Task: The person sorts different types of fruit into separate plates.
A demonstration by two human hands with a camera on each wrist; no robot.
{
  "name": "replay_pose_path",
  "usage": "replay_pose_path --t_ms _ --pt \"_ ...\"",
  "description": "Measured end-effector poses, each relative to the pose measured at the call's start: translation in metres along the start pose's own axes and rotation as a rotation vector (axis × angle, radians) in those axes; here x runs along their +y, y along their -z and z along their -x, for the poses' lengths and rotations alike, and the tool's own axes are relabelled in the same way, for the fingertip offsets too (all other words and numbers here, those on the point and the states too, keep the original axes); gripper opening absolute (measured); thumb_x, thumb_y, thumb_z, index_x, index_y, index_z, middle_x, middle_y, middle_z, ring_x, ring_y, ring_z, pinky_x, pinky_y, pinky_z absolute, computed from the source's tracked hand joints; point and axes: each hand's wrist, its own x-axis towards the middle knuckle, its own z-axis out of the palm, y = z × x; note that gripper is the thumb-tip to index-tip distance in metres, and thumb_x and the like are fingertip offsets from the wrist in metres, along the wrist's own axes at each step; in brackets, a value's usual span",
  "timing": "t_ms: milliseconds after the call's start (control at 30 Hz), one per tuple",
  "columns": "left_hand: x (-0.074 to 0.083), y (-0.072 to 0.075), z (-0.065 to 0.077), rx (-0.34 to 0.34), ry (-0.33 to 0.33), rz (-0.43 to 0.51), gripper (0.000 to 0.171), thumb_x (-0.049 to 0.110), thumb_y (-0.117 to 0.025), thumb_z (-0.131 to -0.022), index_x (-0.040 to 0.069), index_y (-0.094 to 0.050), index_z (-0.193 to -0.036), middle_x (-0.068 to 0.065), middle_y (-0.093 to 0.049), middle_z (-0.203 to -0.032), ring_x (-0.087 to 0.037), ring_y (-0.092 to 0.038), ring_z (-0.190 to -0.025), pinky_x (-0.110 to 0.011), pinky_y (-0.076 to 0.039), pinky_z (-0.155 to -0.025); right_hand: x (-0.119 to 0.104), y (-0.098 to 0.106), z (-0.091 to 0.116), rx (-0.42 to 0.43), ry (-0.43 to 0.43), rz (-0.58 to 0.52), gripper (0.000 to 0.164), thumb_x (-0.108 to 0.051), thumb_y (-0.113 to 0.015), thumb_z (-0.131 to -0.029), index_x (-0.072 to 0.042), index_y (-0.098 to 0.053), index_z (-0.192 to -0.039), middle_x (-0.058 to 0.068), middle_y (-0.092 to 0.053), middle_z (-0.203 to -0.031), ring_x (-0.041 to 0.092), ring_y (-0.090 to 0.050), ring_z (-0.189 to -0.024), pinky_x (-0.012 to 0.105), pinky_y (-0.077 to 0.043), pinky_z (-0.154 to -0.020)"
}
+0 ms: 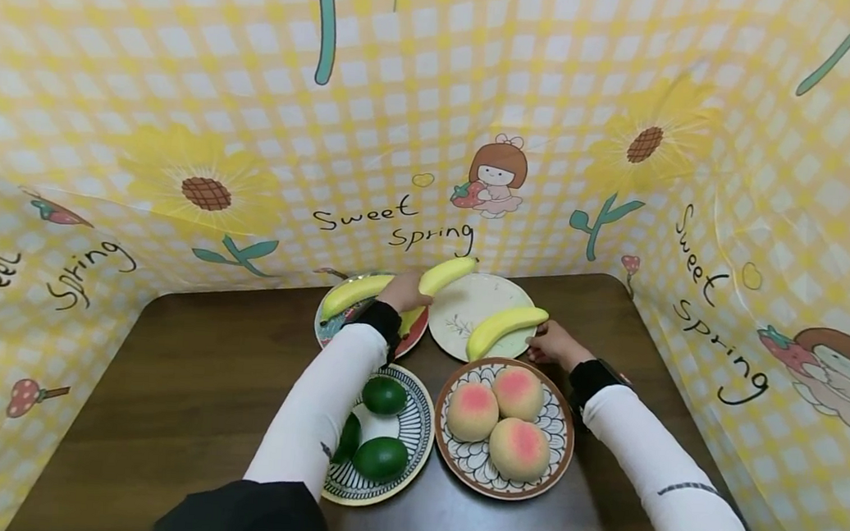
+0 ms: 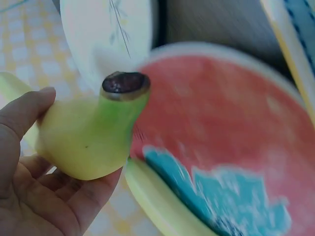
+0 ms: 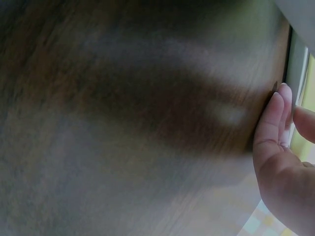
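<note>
My left hand point(image 1: 406, 291) grips a yellow banana point(image 1: 448, 274) above the gap between two back plates. In the left wrist view the banana's dark stem end point(image 2: 125, 83) points towards the camera. Below it, a second banana point(image 1: 352, 295) lies on the red and teal patterned plate point(image 2: 221, 98). The white plate point(image 1: 459, 301) with a leaf sprig holds another banana point(image 1: 502, 330). At that plate's right rim is my right hand point(image 1: 558, 346), pinching the edge between thumb and fingers point(image 3: 269, 123).
In front, a plate with three peaches point(image 1: 519, 449) has a brown rim point(image 1: 569, 444). Left of it, dark green oval fruits point(image 1: 380, 460) lie on a black-and-white patterned plate point(image 1: 421, 430), partly behind my left sleeve. Yellow checked cloth point(image 1: 375, 130) walls the wooden table point(image 1: 189, 364).
</note>
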Motion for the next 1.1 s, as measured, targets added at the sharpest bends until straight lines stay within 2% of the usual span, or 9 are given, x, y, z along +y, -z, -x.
replay_pose_path --t_ms 100,333,367,467,567,667,900,1000,1100 --pt "0.015 -0.012 -0.007 -0.015 -0.009 0.006 0.037 0.014 -0.067 -0.096 -0.001 -0.060 -0.129 -0.019 -0.068 -0.118 -0.030 -0.061 -0.099 -0.042 -0.046 -0.093 -0.009 -0.004 0.009 -0.007 -0.001 -0.019 0.038 -0.012 -0.068 -0.098 0.001 -0.036 -0.115 0.009 -0.067 -0.072 0.018 -0.068 -0.061 0.032 -0.060 -0.061" --pt "0.041 -0.044 -0.025 -0.037 -0.002 0.044 0.058 0.015 -0.066 -0.099 0.001 -0.043 -0.150 -0.020 -0.061 -0.140 -0.033 -0.061 -0.125 -0.043 -0.048 -0.106 -0.114 -0.051 0.135 0.061 -0.036 0.064 0.026 0.001 -0.050 -0.102 0.011 -0.032 -0.119 0.006 -0.059 -0.070 0.011 -0.060 -0.058 0.024 -0.055 -0.061" --pt "0.042 -0.047 -0.026 -0.032 0.003 0.048 0.060 0.016 -0.066 -0.099 0.001 -0.042 -0.152 -0.020 -0.060 -0.142 -0.034 -0.061 -0.127 -0.043 -0.048 -0.107 -0.118 -0.054 0.139 0.066 -0.041 0.066 0.026 0.001 -0.050 -0.102 0.010 -0.032 -0.119 0.006 -0.058 -0.070 0.010 -0.060 -0.058 0.024 -0.055 -0.060" --pt "0.047 -0.056 -0.027 -0.030 0.010 0.021 0.062 0.019 -0.066 -0.100 0.002 -0.040 -0.154 -0.020 -0.059 -0.145 -0.033 -0.060 -0.131 -0.042 -0.047 -0.110 -0.092 -0.046 0.111 0.047 -0.015 0.041 0.031 -0.003 -0.057 -0.102 0.008 -0.033 -0.118 0.008 -0.061 -0.071 0.013 -0.062 -0.059 0.026 -0.056 -0.061" --pt "0.055 -0.059 -0.026 -0.058 0.009 0.012 0.063 0.022 -0.064 -0.101 0.002 -0.038 -0.156 -0.020 -0.058 -0.148 -0.034 -0.058 -0.134 -0.042 -0.046 -0.113 -0.035 -0.020 0.044 0.041 0.006 0.014 0.042 -0.011 -0.067 -0.098 0.002 -0.033 -0.117 0.012 -0.066 -0.074 0.018 -0.068 -0.062 0.032 -0.059 -0.062" --pt "0.060 -0.061 -0.026 -0.094 0.024 0.023 0.065 0.024 -0.063 -0.102 0.003 -0.035 -0.157 -0.020 -0.057 -0.149 -0.034 -0.057 -0.136 -0.043 -0.045 -0.115 -0.009 -0.008 0.015 0.037 0.022 -0.001 0.045 -0.013 -0.070 -0.097 0.003 -0.034 -0.118 0.016 -0.068 -0.078 0.021 -0.070 -0.065 0.036 -0.061 -0.065" --pt "0.058 -0.073 -0.034 -0.104 0.033 0.051 0.060 0.022 -0.060 -0.103 0.003 -0.039 -0.156 -0.021 -0.056 -0.149 -0.035 -0.055 -0.138 -0.045 -0.044 -0.116 -0.028 -0.019 0.037 0.044 0.029 0.027 0.046 -0.015 -0.071 -0.096 0.002 -0.037 -0.124 0.018 -0.067 -0.081 0.021 -0.068 -0.065 0.037 -0.061 -0.067" --pt "0.058 -0.077 -0.039 -0.135 0.014 0.048 0.058 0.019 -0.056 -0.104 0.003 -0.037 -0.157 -0.022 -0.054 -0.151 -0.036 -0.052 -0.141 -0.045 -0.042 -0.118 -0.030 -0.017 0.038 0.039 0.029 0.019 0.047 -0.015 -0.072 -0.096 0.003 -0.036 -0.119 0.015 -0.064 -0.074 0.019 -0.066 -0.060 0.034 -0.059 -0.062" --pt "0.059 -0.080 -0.043 -0.165 -0.008 0.034 0.058 0.017 -0.053 -0.105 0.004 -0.034 -0.158 -0.021 -0.050 -0.155 -0.036 -0.046 -0.145 -0.045 -0.039 -0.121 -0.061 -0.029 0.073 0.071 -0.012 0.046 0.038 -0.009 -0.065 -0.099 0.004 -0.034 -0.117 0.011 -0.062 -0.070 0.015 -0.063 -0.057 0.031 -0.057 -0.060"
